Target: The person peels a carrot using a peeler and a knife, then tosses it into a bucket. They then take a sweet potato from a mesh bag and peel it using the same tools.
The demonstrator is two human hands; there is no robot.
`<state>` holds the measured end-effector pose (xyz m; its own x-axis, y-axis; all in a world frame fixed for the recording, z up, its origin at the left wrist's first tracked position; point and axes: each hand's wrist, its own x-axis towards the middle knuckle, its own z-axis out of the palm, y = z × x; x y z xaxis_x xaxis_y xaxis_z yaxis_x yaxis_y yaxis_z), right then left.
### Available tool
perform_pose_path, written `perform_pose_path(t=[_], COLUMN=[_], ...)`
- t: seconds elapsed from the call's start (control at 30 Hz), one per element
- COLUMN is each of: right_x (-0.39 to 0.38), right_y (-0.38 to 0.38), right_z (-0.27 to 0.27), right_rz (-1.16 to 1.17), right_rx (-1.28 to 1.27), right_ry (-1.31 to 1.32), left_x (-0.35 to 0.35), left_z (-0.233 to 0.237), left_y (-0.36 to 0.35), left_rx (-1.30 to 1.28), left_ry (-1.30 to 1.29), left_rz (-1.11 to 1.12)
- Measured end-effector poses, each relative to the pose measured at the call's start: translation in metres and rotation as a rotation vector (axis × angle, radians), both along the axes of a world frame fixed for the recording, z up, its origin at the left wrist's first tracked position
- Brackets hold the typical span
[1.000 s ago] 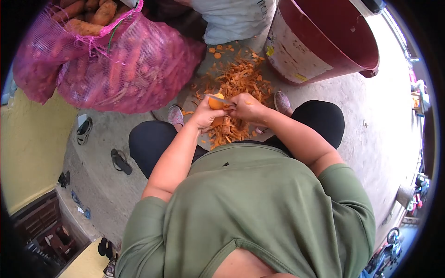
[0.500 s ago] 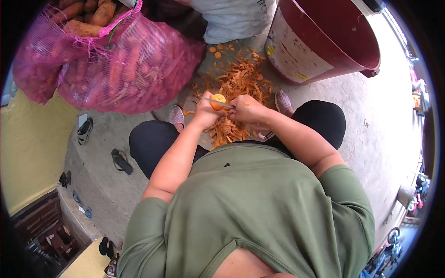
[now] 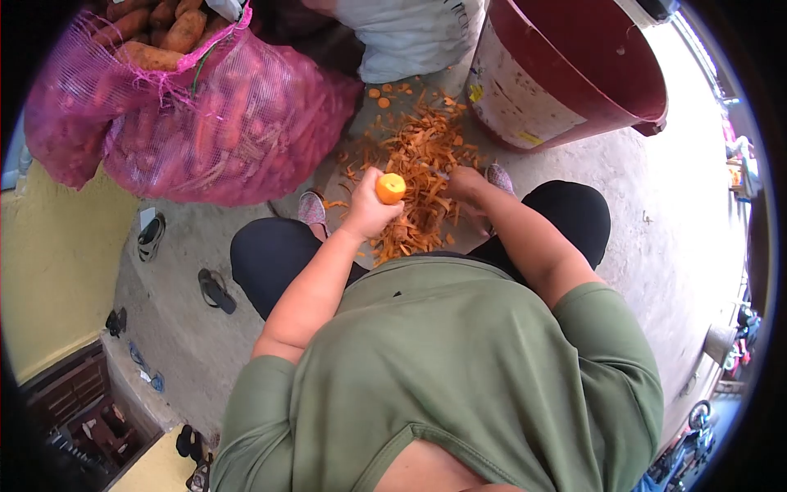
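Note:
My left hand (image 3: 371, 207) is wrapped round a peeled orange carrot (image 3: 390, 189), whose flat cut end faces up toward me. To the right of it my right hand (image 3: 466, 184) is closed round a knife, its blade (image 3: 438, 173) pointing left and faint against the peelings. A gap separates the blade from the carrot. Below both hands a heap of orange peelings (image 3: 422, 139) lies on the floor between my feet, with a few round slices (image 3: 375, 93) at its far edge.
Pink mesh sacks of carrots (image 3: 221, 123) stand at the upper left, beside a white sack (image 3: 414, 37). A large dark red tub (image 3: 525, 78) is at the upper right. Sandals (image 3: 216, 290) lie on the floor at left.
My right hand and the knife have moved right, away from the carrot. The blade no longer crosses the carrot, and my left hand has shifted slightly with its cut end turned more toward me.

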<state>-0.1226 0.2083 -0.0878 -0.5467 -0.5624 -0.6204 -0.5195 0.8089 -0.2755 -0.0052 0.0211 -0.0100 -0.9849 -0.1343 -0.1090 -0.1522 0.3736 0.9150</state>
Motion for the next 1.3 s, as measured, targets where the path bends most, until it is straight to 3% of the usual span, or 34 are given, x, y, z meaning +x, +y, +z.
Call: perform_pose_path(t=[0.13, 0.2, 0.3, 0.5, 0.7, 0.8, 0.87, 1.0, 1.03, 1.13, 1.3], right_x=[0.023, 0.03, 0.04, 0.044, 0.04, 0.022, 0.002, 0.02, 0.029, 0.045, 0.049], right_y=[-0.022, -0.034, -0.037, -0.038, -0.038, -0.024, -0.002, -0.031, -0.033, -0.041, -0.043], right_z=[0.033, 0.066, 0.103, 0.098, 0.071, 0.027, -0.006, 0.056, 0.058, 0.091, 0.092], right_rz=[-0.27, -0.333, -0.148, -0.14, -0.114, -0.214, -0.29, -0.259, -0.317, -0.177, -0.168], right_rx=[-0.271, -0.467, -0.468, -0.446, -0.361, -0.148, -0.165, -0.304, -0.443, -0.427, -0.508], right_ry=[-0.092, -0.139, -0.21, -0.269, -0.087, -0.019, -0.013, -0.006, -0.15, -0.181, -0.135], left_x=[-0.005, -0.008, -0.009, -0.008, -0.003, -0.001, 0.0, 0.001, -0.002, -0.005, -0.004], left_z=[-0.004, -0.003, -0.007, -0.003, -0.012, -0.004, 0.012, -0.001, -0.002, -0.008, -0.003], left_y=[-0.002, 0.0, 0.0, 0.002, -0.002, -0.003, 0.008, -0.004, -0.006, -0.005, 0.001], left_rx=[-0.005, -0.125, -0.22, -0.283, -0.22, -0.24, -0.211, -0.154, -0.192, -0.159, -0.206], left_ry=[-0.072, -0.073, -0.047, -0.099, -0.083, -0.114, -0.08, -0.154, -0.169, -0.172, -0.21], left_rz=[0.079, 0.118, 0.142, 0.145, 0.126, 0.122, 0.059, 0.112, 0.117, 0.112, 0.089])
